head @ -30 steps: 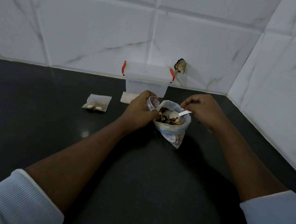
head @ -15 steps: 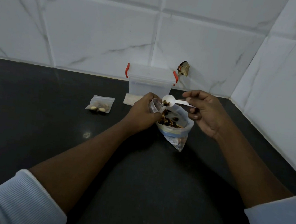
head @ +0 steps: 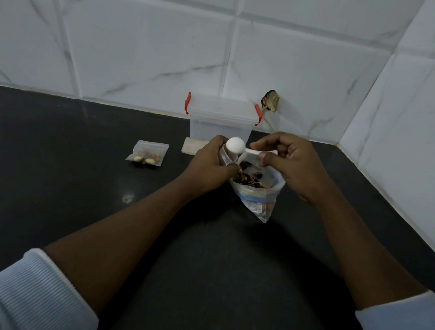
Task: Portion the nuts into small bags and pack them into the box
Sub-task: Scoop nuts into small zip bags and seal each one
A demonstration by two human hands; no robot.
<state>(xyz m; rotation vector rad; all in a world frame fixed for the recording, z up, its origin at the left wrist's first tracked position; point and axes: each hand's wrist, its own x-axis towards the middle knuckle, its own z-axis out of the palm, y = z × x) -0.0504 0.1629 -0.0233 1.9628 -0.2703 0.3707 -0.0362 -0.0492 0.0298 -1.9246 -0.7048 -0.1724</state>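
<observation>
Filled bag (head: 147, 155): lies flat on the counter (head: 50, 175), well left of your hands; nuts (head: 142, 159) inside;
Left hand (head: 211, 164): your fingers curl round a small bag (head: 224, 157), its mouth open upward;
Box (head: 222, 121): lid on; stands against the wall (head: 143, 38) behind your hands;
Spoon (head: 235, 144): bowl directly over the small bag's mouth;
Large bag (head: 257, 195): open on the counter; nuts inside;
Right hand (head: 288, 166): you pinch the spoon handle.

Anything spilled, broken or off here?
No spill visible on the counter. One oddity: a dark, ragged patch on the wall tile right of the box. It looks like damage, but I can't tell what it is.
</observation>
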